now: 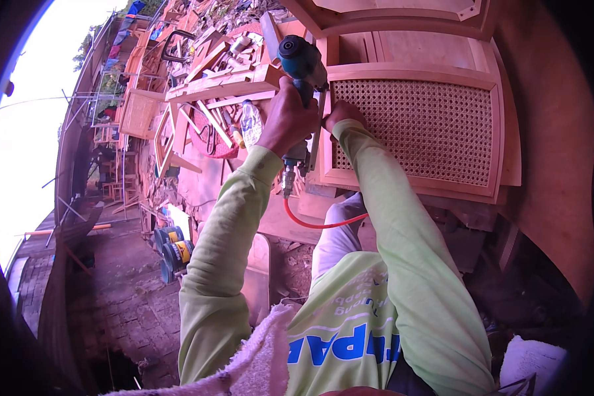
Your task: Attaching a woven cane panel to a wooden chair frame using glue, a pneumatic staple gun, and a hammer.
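Note:
My left hand [287, 112] is closed around a teal and black pneumatic nail gun [299, 56], held upright at the left edge of a wooden panel with woven cane [417, 132]. A red air hose [320, 224] runs from the gun's metal fitting and passes behind my right forearm. My right hand [342, 116] is closed at the panel's left frame strip, just right of the gun, its fingertips partly hidden. The panel lies on a pale wooden piece [508, 158], and another wooden frame [402, 23] is above it.
To the left lie many offcuts [214, 59], a wooden beam [224, 86] and a red basket [218, 145]. Farther left stand stacked chairs [112, 178] and buckets [177, 256] on a littered floor [122, 303]. A large curved board [551, 132] is at the right.

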`<state>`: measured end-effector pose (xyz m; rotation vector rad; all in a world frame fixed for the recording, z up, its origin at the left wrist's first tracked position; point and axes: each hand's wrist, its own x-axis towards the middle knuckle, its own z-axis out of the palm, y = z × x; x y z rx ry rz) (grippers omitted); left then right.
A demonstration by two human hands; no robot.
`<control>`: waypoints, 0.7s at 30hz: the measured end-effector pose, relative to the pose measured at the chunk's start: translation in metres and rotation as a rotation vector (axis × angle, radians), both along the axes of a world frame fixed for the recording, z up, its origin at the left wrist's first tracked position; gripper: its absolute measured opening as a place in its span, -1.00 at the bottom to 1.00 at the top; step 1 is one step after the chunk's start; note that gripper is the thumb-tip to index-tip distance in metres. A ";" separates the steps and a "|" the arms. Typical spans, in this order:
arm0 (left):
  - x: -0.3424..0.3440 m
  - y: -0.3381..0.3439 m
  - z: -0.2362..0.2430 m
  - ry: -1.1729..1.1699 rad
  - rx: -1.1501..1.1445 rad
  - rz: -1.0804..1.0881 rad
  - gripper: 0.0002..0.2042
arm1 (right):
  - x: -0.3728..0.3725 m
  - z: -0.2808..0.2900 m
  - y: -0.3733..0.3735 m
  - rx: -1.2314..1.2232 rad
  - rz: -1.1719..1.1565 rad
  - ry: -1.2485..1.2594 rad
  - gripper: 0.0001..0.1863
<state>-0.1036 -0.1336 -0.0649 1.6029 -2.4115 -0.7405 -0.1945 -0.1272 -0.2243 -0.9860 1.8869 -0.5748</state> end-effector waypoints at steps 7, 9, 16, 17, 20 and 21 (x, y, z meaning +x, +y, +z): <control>0.001 -0.010 -0.016 -0.031 -0.077 -0.034 -0.62 | -0.001 -0.009 -0.006 -0.006 -0.021 -0.042 -0.64; -0.001 -0.008 -0.014 -0.031 -0.061 -0.021 -0.62 | 0.000 -0.008 -0.004 -0.030 -0.026 -0.023 -0.64; 0.002 0.006 0.010 0.076 -0.005 0.046 -0.62 | -0.006 0.005 0.004 -0.022 -0.034 -0.082 -0.63; 0.005 0.014 0.017 0.151 0.078 0.101 -0.60 | -0.007 0.010 0.008 0.008 -0.044 -0.122 -0.63; 0.029 0.025 0.024 0.343 0.100 0.168 -0.63 | -0.007 0.002 0.001 -0.002 0.043 -0.047 -0.59; 0.029 0.034 0.030 0.364 0.052 0.191 -0.63 | -0.009 -0.001 0.001 0.024 0.035 -0.085 -0.57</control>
